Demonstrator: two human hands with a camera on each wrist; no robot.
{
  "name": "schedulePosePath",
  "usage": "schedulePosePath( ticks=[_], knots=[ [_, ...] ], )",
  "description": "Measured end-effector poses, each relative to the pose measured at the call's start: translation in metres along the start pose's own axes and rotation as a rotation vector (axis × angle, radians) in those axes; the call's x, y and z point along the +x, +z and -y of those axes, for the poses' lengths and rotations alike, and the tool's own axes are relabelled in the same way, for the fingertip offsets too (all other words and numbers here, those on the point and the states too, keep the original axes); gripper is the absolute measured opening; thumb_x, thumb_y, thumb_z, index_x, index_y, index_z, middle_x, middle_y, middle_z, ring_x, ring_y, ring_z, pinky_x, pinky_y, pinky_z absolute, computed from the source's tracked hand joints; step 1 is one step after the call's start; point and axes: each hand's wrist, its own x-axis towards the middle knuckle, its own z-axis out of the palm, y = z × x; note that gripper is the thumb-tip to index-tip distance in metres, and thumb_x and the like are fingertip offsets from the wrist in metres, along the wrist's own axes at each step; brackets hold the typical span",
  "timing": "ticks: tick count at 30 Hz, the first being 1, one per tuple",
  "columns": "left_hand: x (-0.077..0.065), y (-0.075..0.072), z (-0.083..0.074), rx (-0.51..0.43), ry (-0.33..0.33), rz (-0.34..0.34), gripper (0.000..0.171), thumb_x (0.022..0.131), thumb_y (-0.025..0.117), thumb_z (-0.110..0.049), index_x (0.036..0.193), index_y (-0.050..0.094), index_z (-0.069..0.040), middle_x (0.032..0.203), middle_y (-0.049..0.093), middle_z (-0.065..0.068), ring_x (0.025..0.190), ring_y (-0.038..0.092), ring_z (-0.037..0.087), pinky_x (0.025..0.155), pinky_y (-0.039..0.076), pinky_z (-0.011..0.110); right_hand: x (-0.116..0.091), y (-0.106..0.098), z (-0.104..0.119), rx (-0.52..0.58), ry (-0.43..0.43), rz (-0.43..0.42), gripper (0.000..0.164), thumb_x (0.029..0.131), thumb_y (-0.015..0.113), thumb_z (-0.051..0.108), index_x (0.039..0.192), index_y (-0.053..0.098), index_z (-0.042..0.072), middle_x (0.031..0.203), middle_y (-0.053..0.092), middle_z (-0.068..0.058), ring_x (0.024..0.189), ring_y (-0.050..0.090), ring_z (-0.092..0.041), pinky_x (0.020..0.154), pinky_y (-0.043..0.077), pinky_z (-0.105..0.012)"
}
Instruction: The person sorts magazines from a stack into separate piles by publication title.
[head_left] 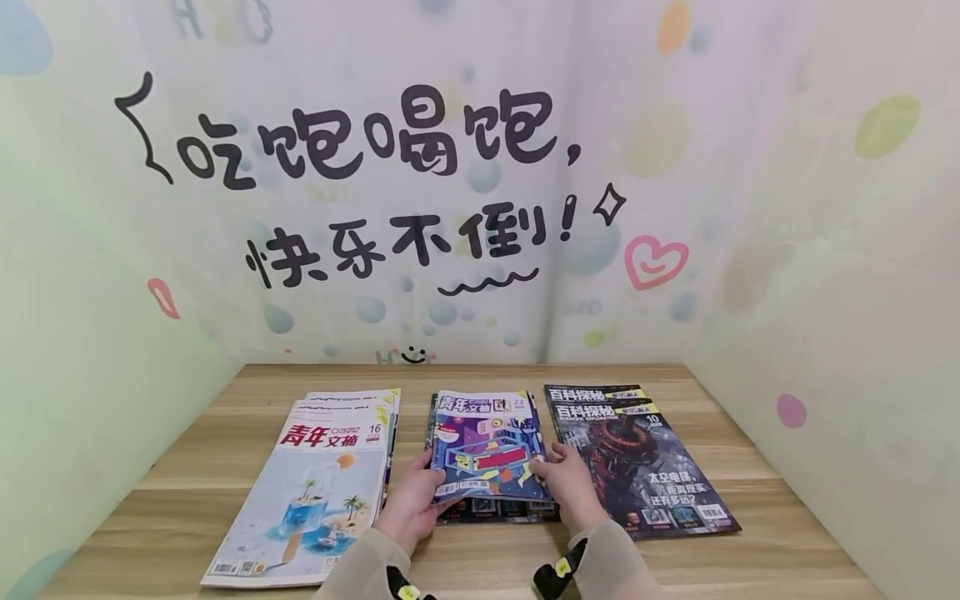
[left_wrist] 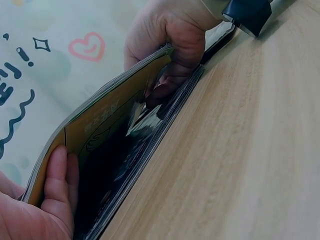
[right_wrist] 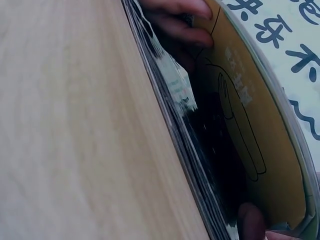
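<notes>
Both hands hold a purple-covered magazine by its two sides. My left hand grips its left edge, thumb on the cover and fingers beneath. At the right edge, my right hand holds it the same way. The magazine's near edge is raised above a stack of dark magazines, leaving a gap that both wrist views look into. A yellow-brown back cover with a line drawing shows on its underside. In the left wrist view, left fingers press against that underside.
To the left lies a pile of white-covered magazines, the top one with a beach picture. Two dark science magazines overlap on the right. The wooden table meets a printed curtain wall at the back.
</notes>
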Motion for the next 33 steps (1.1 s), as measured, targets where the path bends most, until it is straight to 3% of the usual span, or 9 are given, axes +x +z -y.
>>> schedulePosePath(
  ticks=[11,17,26,33],
  knots=[
    [-0.0013,-0.0012,-0.0012,0.093,-0.003,0.003,0.060,0.100,0.033,-0.001,0.153,0.007,-0.002,0.141,0.037,0.030,0.107,0.057,0.027,0.090,0.050,0.042,-0.0006,-0.0019,-0.0019,-0.004,-0.002,0.041,0.065,0.088,0.063,0.005,0.142,0.032,-0.011,0.130,0.047,-0.034,0.101,0.057,-0.031,0.081,0.052,-0.040],
    [-0.0030,-0.0017,-0.0037,0.142,-0.002,0.009,0.061,0.100,0.036,-0.003,0.153,0.007,-0.003,0.141,0.037,0.030,0.109,0.057,0.029,0.090,0.050,0.043,-0.0008,-0.0013,-0.0017,-0.015,-0.018,0.050,0.062,0.089,0.062,0.002,0.142,0.034,-0.012,0.131,0.048,-0.033,0.101,0.056,-0.030,0.084,0.050,-0.041],
    [-0.0026,-0.0017,-0.0050,0.232,0.006,0.016,0.060,0.100,0.038,-0.008,0.153,0.010,-0.003,0.139,0.041,0.029,0.103,0.060,0.027,0.083,0.053,0.039,-0.0004,0.0003,-0.0038,-0.007,-0.038,0.082,0.053,0.090,0.059,0.000,0.139,0.043,-0.009,0.117,0.058,-0.022,0.090,0.056,-0.024,0.071,0.050,-0.032],
    [-0.0039,-0.0005,-0.0064,0.337,0.028,0.011,0.061,0.100,0.040,-0.012,0.153,0.011,-0.001,0.142,0.038,0.029,0.109,0.057,0.029,0.087,0.051,0.041,0.0001,-0.0007,-0.0019,-0.024,-0.015,0.087,0.054,0.090,0.058,0.001,0.141,0.042,-0.007,0.118,0.057,-0.021,0.093,0.054,-0.027,0.076,0.048,-0.036]
  ],
)
